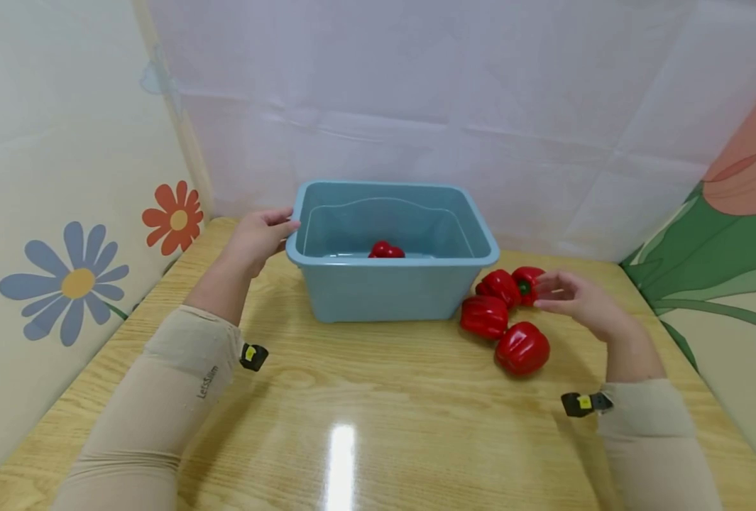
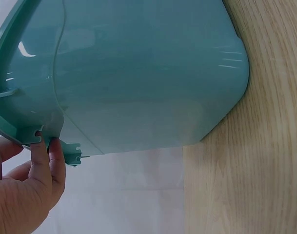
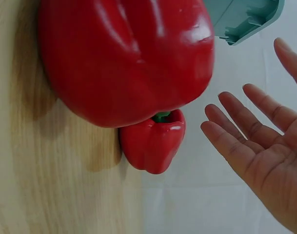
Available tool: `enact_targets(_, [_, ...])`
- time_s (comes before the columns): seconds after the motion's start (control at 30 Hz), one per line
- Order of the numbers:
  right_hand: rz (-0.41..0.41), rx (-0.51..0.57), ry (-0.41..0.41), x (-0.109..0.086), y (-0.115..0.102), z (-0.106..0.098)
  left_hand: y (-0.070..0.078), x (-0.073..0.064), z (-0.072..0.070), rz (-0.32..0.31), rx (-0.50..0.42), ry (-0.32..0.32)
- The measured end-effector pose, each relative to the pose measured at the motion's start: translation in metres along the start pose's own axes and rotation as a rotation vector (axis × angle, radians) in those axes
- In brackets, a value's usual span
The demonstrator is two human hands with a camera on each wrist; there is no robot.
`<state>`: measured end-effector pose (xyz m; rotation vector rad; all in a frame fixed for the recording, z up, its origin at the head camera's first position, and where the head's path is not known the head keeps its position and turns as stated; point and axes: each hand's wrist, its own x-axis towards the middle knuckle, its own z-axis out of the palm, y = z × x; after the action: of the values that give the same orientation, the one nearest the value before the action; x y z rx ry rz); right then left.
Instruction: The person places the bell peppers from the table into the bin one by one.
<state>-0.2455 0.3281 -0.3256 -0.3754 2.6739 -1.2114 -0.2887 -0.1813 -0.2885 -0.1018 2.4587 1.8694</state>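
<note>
Nearest the person, a glossy red, blocky, lobed bell pepper (image 1: 522,348) lies on the pale wood-grained table (image 1: 326,376), in front and right of the light blue rectangular plastic bin (image 1: 378,294); its stem end is hidden, so which way it points I cannot tell. Slightly farther, a second red pepper (image 1: 483,316) lies just beside the bin's right front corner, and a third red pepper (image 1: 500,287) sits behind it, off the bin's right end, stem unseen.

The bare right hand (image 1: 576,301) hangs right of the bin, fingers spread wide and holding nothing, near a fourth red pepper (image 1: 526,275) just beyond the third; the right wrist view shows a gap. That pepper's green stem (image 1: 523,288) faces the person and slightly the bin, so its axis probably runs from there toward the back. The step seems to be picking it up: best to cup its lobed sides rather than the stem, avoid nudging its neighbour, and lift above the bin's rim before crossing.

At the bin's left end, the bare left hand (image 1: 259,238) pinches the rim, which should steady it; the bin's long axis runs left to right. Inside, rounded red things (image 1: 387,250) show partly behind the front rim
</note>
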Motion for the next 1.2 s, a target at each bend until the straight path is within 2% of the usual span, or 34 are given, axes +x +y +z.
enact_targets(0.3, [0.01,0.009,-0.071,-0.005,0.015,0.007,0.0,0.0,0.0,0.004,-0.003,-0.003])
enact_targets(0.53, [0.058,0.043,-0.112,-0.006,0.027,0.014,0.0,0.0,0.0,-0.003,0.002,-0.003])
enact_targets(0.97, [0.05,0.058,-0.17,-0.005,0.041,0.024,0.0,0.0,-0.001,0.016,-0.012,-0.011])
enact_targets(1.2, [0.107,0.051,-0.238,-0.008,0.046,0.025,0.001,-0.001,-0.001,0.014,-0.022,-0.018])
